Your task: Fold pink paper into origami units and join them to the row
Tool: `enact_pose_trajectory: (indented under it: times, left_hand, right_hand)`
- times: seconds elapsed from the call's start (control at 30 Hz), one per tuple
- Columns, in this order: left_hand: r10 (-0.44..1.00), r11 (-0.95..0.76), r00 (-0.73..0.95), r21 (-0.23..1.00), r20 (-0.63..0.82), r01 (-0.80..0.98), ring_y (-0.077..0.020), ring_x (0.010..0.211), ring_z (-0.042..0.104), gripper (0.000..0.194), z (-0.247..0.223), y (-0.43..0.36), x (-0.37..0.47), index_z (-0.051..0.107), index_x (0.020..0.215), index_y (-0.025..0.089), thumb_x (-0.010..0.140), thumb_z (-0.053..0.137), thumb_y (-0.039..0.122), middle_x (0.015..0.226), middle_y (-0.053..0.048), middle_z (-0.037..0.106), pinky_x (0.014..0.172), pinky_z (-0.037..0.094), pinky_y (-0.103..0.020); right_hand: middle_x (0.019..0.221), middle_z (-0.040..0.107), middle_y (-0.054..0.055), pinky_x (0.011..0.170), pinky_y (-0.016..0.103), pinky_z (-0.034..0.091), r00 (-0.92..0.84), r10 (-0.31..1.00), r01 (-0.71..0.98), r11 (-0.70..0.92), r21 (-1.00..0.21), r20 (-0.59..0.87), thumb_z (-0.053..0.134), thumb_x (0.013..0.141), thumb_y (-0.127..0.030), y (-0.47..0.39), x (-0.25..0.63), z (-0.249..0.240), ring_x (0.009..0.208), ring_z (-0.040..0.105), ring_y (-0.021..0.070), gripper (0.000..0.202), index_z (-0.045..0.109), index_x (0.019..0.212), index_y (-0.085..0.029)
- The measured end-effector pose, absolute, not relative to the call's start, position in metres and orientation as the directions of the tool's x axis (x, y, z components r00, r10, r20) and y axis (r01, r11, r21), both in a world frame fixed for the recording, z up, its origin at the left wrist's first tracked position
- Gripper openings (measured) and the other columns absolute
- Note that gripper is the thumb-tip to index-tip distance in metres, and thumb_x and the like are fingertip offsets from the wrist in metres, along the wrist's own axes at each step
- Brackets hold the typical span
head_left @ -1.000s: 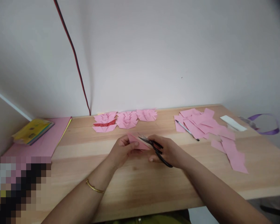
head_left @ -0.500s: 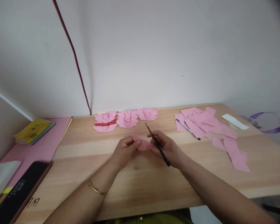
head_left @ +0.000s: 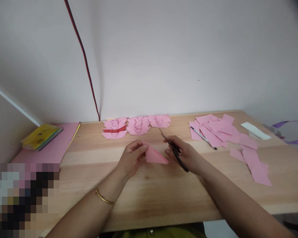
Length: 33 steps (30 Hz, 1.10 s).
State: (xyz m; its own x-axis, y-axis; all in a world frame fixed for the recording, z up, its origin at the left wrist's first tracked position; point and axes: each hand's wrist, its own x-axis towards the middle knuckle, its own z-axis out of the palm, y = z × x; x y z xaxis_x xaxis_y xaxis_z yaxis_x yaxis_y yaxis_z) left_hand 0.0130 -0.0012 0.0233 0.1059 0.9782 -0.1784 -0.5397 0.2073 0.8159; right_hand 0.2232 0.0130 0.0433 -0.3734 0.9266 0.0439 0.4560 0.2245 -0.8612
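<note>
My left hand (head_left: 134, 157) pinches a folded piece of pink paper (head_left: 154, 154) by its upper left part, thumb on top. The paper is a pointed shape, its tip toward the right. Dark-handled scissors (head_left: 177, 155) lie in my right hand (head_left: 185, 153), blades pointing up and to the left, apart from the paper. The blades look closed. Beyond my hands, folded pink paper pieces (head_left: 138, 126) stand in rows along the back of the table, with one red piece (head_left: 114, 129) among them.
Loose pink paper pieces (head_left: 218, 127) lie at the right with a pen (head_left: 203, 138) on them and a white strip (head_left: 255, 131) beside. At the left, a yellow packet (head_left: 41, 136) rests on pink sheets (head_left: 57, 150). The lower left corner is pixelated. A wall rises behind the table.
My right hand has let go of the folded paper and moved right with the scissors. More of the paper now shows in my left hand. The view has shifted slightly.
</note>
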Motion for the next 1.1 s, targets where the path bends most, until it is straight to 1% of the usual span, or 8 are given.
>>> enact_pose_trajectory:
  times: [0.1,0.17,0.3,0.47,0.63,0.83,0.93,1.1]
  left_hand:
    - [0.977,0.21,0.133,0.819,-0.164,-0.534,-0.0069,0.062,0.053,0.014,0.023,-0.002,0.013,0.065,0.072,0.015,0.067,0.076,0.022,0.067,0.003,0.059,0.063,0.043,-0.02]
    - [0.979,0.197,0.148,0.83,-0.14,-0.521,-0.0082,0.065,0.055,0.012,0.023,-0.003,0.014,0.066,0.073,0.016,0.068,0.075,0.023,0.07,0.001,0.062,0.066,0.044,-0.021]
    - [0.981,0.171,0.163,0.877,-0.108,-0.449,-0.0117,0.073,0.059,0.013,0.025,-0.003,0.015,0.069,0.074,0.016,0.068,0.076,0.025,0.076,-0.001,0.066,0.071,0.045,-0.024]
    - [0.981,0.141,0.176,0.917,-0.079,-0.374,-0.012,0.072,0.058,0.01,0.022,-0.004,0.016,0.071,0.073,0.017,0.068,0.075,0.025,0.076,-0.002,0.067,0.07,0.044,-0.024]
    - [0.979,0.134,0.191,0.924,-0.068,-0.359,-0.011,0.071,0.057,0.008,0.019,-0.005,0.016,0.071,0.074,0.017,0.071,0.073,0.024,0.074,-0.001,0.065,0.069,0.043,-0.023]
    - [0.978,0.151,0.189,0.918,-0.086,-0.366,-0.0107,0.071,0.056,0.009,0.02,-0.005,0.016,0.071,0.074,0.017,0.07,0.074,0.025,0.074,-0.001,0.065,0.069,0.043,-0.022]
    - [0.978,0.16,0.186,0.916,-0.097,-0.367,-0.0104,0.069,0.055,0.01,0.02,-0.005,0.016,0.071,0.073,0.017,0.069,0.074,0.025,0.073,-0.001,0.064,0.067,0.042,-0.022]
    - [0.98,0.143,0.184,0.921,-0.079,-0.362,-0.0108,0.068,0.054,0.011,0.018,-0.004,0.016,0.07,0.073,0.016,0.069,0.074,0.025,0.071,-0.001,0.063,0.067,0.042,-0.023]
  right_hand:
    - [0.091,0.059,0.004,0.07,0.027,0.045,-0.48,0.877,0.432,0.244,-0.868,0.008,0.057,0.081,-0.031,0.01,0.221,0.048,0.08,0.054,0.0156,0.029,0.055,0.108,-0.021]
    - [0.095,0.061,0.006,0.072,0.028,0.045,-0.519,0.854,0.429,0.261,-0.865,0.0,0.057,0.081,-0.029,0.006,0.217,0.049,0.084,0.056,0.0173,0.027,0.057,0.106,-0.021]
    - [0.083,0.061,0.004,0.067,0.027,0.044,-0.541,0.841,0.491,0.305,-0.816,-0.011,0.057,0.078,-0.021,0.003,0.214,0.048,0.077,0.056,0.0174,0.025,0.06,0.103,-0.021]
    - [0.077,0.06,0.002,0.06,0.024,0.039,-0.548,0.837,0.52,0.335,-0.785,-0.006,0.055,0.078,-0.02,0.001,0.213,0.048,0.069,0.053,0.0148,0.02,0.06,0.098,-0.021]
    - [0.074,0.059,0.001,0.056,0.022,0.035,-0.54,0.841,0.558,0.371,-0.742,0.014,0.055,0.079,-0.02,-0.001,0.21,0.048,0.064,0.05,0.0133,0.013,0.059,0.091,-0.02]
    - [0.067,0.056,0.0,0.055,0.022,0.029,-0.555,0.831,0.624,0.444,-0.643,0.035,0.051,0.078,-0.017,0.0,0.209,0.047,0.06,0.047,0.0124,0.01,0.057,0.086,-0.02]
    - [0.064,0.055,-0.001,0.055,0.022,0.028,-0.556,0.831,0.654,0.454,-0.605,0.023,0.051,0.078,-0.017,0.001,0.209,0.048,0.058,0.047,0.0122,0.01,0.057,0.086,-0.02]
    - [0.064,0.057,-0.001,0.055,0.022,0.027,-0.553,0.833,0.681,0.445,-0.581,-0.01,0.05,0.079,-0.02,0.0,0.21,0.048,0.058,0.049,0.0122,0.008,0.056,0.085,-0.02]
